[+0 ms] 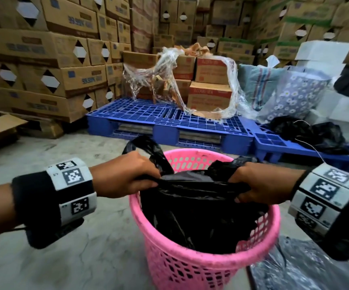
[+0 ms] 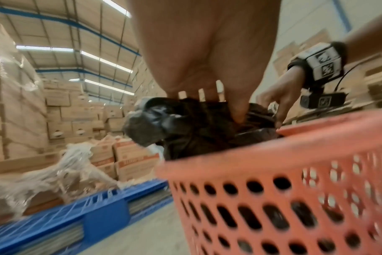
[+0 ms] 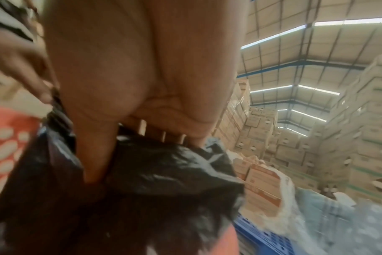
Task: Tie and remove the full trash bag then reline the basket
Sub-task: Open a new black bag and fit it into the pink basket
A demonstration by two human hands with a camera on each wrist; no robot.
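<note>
A pink perforated basket (image 1: pixel 192 266) stands on the concrete floor in front of me, with a black trash bag (image 1: pixel 192 208) inside it. My left hand (image 1: pixel 127 174) grips the bag's gathered left edge above the rim, a loop of plastic sticking up behind it. My right hand (image 1: pixel 259 185) grips the bunched right edge. The left wrist view shows my left hand (image 2: pixel 225 103) curled round the black bag (image 2: pixel 185 129) over the basket (image 2: pixel 283 189). In the right wrist view my right hand (image 3: pixel 142 129) clutches the crumpled bag (image 3: pixel 153 181).
Blue plastic pallets (image 1: pixel 169 120) lie just behind the basket, carrying boxes under torn clear wrap (image 1: pixel 190 80) and another black bag (image 1: pixel 311 132). Stacked cardboard cartons (image 1: pixel 43 59) wall in the back and left. A dark plastic sheet (image 1: pixel 295 268) lies at the lower right.
</note>
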